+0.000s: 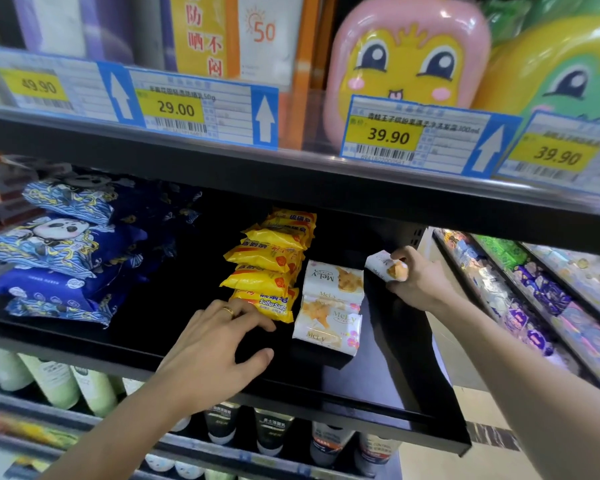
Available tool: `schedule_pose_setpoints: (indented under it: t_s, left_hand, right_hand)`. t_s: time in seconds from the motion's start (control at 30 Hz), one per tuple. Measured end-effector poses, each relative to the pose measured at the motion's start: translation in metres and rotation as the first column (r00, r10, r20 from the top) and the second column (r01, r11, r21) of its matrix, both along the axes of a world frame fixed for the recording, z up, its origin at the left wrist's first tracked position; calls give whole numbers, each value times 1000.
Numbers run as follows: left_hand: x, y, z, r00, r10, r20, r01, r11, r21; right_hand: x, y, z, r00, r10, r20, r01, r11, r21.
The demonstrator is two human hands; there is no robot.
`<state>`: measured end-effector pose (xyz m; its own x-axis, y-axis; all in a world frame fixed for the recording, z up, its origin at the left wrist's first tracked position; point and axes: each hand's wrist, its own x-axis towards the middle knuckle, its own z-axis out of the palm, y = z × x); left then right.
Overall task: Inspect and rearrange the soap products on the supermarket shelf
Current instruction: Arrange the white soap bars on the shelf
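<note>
yellow soap packs [267, 268], white MeLy bars [329, 306] stacked

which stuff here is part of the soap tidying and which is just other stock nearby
Part of the job:
- white MeLy soap packet held in the right hand
- MeLy stack
- yellow sulfur soap row, left hand at its front
- blue panda packs
- black shelf

Just nearby:
- price tags
- pink cartoon bottle
- tubes below

Black shelf [146, 337]: wide bare gap between blue panda-print packs [59, 251] at left and the yellow sulfur soap row [274, 265]. White MeLy soap row [329, 306] sits tight against the yellow row, no passage between. Narrow bare strip right of MeLy row, up to the shelf's side wall [413, 244]. Upper shelf edge [291, 174] limits headroom.
</note>
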<state>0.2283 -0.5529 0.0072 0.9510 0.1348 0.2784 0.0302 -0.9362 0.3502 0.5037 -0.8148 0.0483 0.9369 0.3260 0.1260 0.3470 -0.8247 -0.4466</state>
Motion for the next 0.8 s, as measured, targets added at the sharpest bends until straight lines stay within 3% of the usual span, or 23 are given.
schedule_pose_setpoints:
  t_s: [0.23, 0.37, 0.47, 0.57, 0.67, 0.8]
  left_hand:
    - [-3, -1, 3, 1000, 8, -7, -8, 999, -35]
    - [-3, 1, 5, 1000, -1, -8, 0, 988, -151]
    - [-6, -3, 11, 997, 19, 68, 10, 919, -393]
    - [-13, -19, 27, 995, 20, 94, 42, 786, -617]
    - [-19, -38, 47, 994, -40, 97, 100, 659, -746]
    - [-26, -56, 66, 990, -131, 58, 116, 498, -860]
  right_hand:
    - [-53, -9, -6, 996, 6, 90, -39, 926, 376]
    - [-99, -14, 5, 981, 27, 190, -119, 860, 497]
    - [-137, -21, 12, 959, 52, 278, -178, 874, 451]
    - [-177, -22, 17, 884, 142, 445, -313, 887, 339]
    - [-207, -17, 17, 806, 256, 534, -437, 866, 245]
    - [-236, -7, 17, 767, 340, 544, -488, 859, 152]
